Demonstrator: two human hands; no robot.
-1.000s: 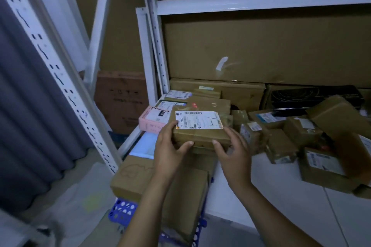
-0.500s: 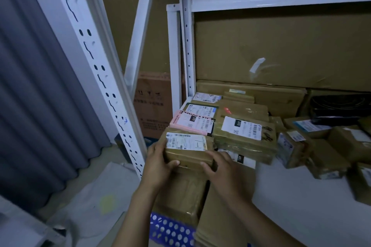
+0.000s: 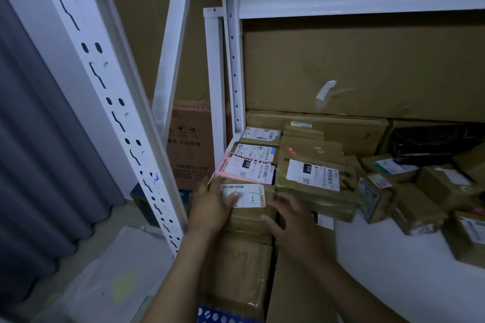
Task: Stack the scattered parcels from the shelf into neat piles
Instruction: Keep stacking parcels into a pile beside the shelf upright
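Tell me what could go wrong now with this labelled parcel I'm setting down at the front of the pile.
The labelled parcel sits at the pile's front edge with only the left hand flat on it; the right hand is open beside it, so it might slide off toward the blue crate below. The picture is dim, so lining it up with the pink parcel behind could go askew.

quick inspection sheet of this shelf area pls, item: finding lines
surface: white shelf board, holds the parcels
job's things: labelled brown parcel atop front-left pile; pink parcel and large brown parcel behind it
clutter: loose parcels scattered at right
grips: left hand flat on that labelled top; right hand open beside it, contact unclear
cables: nothing seen
surroundings: white rack upright, grey curtain, blue crate below
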